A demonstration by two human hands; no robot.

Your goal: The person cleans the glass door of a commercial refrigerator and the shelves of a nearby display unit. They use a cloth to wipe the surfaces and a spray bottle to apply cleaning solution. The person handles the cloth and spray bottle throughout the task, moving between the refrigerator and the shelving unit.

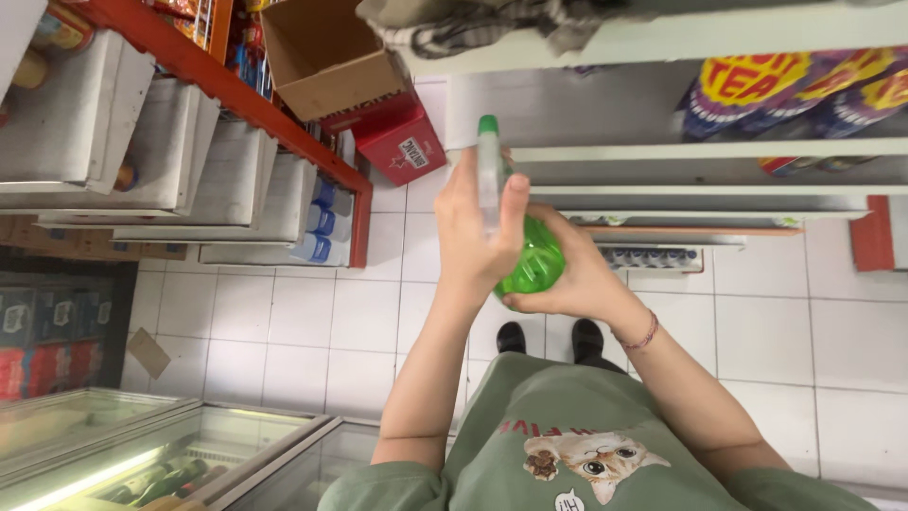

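Open brown cardboard box (326,57) top centre, red carton (402,142) with white label just below it. Blue-capped bottles (317,222) on left rack's end. Purple-yellow-red packs (804,90) on right shelf (partly cut off). Red packs (43,364) far left.

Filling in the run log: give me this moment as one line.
left hand: grips green bottle neck | right hand: cups bottle base | bottle: raised before white shelf | floor: white tiles

White tiled floor (312,331) fills the middle of the frame. A red box (402,144) stands on it at upper centre; a cardboard scrap (148,352) lies at left.
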